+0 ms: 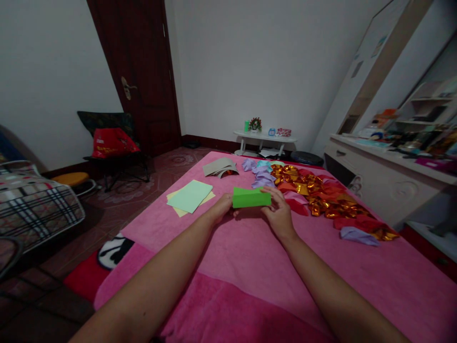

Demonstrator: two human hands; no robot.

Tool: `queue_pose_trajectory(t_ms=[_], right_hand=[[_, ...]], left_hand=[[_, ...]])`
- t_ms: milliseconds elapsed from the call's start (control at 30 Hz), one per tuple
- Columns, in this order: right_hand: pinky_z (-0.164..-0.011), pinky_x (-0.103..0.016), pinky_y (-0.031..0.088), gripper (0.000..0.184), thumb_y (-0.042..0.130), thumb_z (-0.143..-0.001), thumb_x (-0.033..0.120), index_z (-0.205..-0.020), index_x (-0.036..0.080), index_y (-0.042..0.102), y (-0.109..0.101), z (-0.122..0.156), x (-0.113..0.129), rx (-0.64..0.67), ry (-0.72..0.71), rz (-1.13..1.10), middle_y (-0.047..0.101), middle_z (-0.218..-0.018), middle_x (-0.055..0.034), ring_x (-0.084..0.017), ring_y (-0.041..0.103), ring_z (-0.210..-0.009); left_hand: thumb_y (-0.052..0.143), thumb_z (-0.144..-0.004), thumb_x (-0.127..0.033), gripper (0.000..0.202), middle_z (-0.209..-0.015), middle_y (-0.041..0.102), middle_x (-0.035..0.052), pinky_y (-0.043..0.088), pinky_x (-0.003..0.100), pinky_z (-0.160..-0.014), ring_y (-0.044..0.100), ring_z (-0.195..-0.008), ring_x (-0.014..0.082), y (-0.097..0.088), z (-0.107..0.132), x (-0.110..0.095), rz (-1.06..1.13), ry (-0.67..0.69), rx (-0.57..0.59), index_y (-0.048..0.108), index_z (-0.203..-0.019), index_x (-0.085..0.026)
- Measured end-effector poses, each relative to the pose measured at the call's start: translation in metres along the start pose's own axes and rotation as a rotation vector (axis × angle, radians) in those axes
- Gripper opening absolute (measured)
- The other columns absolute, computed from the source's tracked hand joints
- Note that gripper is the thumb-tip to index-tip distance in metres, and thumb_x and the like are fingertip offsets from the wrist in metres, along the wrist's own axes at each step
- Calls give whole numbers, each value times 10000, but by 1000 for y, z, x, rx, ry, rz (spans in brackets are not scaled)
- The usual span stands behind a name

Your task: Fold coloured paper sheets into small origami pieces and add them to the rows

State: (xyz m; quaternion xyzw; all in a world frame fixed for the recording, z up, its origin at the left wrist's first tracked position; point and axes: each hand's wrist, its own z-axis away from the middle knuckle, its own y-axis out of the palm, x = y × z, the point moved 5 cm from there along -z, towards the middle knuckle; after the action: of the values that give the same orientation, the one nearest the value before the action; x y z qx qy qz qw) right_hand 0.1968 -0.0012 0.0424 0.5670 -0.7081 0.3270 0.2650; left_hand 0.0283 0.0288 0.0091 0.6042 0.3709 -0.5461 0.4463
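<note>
A folded bright green paper [250, 197] is held between both hands above a pink blanket [250, 267]. My left hand [222, 208] pinches its left end, fingers closed on the paper. On the right end, my right hand [277, 208] grips with the fingers curled over the top edge. Left of the hands lies a small stack of pale green and yellow sheets [190, 196]. To the right spreads a heap of folded paper pieces [314, 190] in gold foil, red, pink and lilac.
Grey folded sheets [219, 167] lie further back on the blanket. A small white table [264, 138] stands by the far wall, a dresser [378, 176] at right, a dark chair with a red bag [112, 142] by the door, and a plaid-covered seat [35, 200] at left.
</note>
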Motion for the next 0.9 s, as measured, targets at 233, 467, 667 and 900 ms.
queue_pose_trajectory(t_ms=[233,467,667,900], right_hand=[[-812,-332,475,194,626,-777,287,-924,184,701,-5,0,3,-64,-32,96,541,-1143,-87,-231,536,-1056],[-795,-329,440,180,595,-820,326,-804,172,686,-11,-1,-2,-96,-38,108,600,-883,-50,-202,557,-869],[-734,-304,437,193,587,-828,325,-732,171,653,-11,0,0,-84,-45,119,598,-814,-41,-189,551,-804],[-698,-293,464,141,586,-811,293,-794,177,664,-7,1,4,-61,-80,175,612,-864,-49,-194,568,-836]], left_hand=[[480,-784,-536,485,-455,541,31,250,201,-389,455,-358,79,-5,-7,4,47,16,-19,616,-617,-102],[566,-742,-626,490,-550,515,-31,269,163,-390,439,-411,51,-12,-3,-9,110,190,-236,589,-819,-143],[593,-724,-621,487,-607,537,0,346,183,-464,462,-490,63,-10,0,-13,108,253,-238,609,-707,-135],[719,-672,-485,381,-803,638,38,429,228,-624,553,-697,118,-9,4,-21,45,325,-229,677,-871,-162]])
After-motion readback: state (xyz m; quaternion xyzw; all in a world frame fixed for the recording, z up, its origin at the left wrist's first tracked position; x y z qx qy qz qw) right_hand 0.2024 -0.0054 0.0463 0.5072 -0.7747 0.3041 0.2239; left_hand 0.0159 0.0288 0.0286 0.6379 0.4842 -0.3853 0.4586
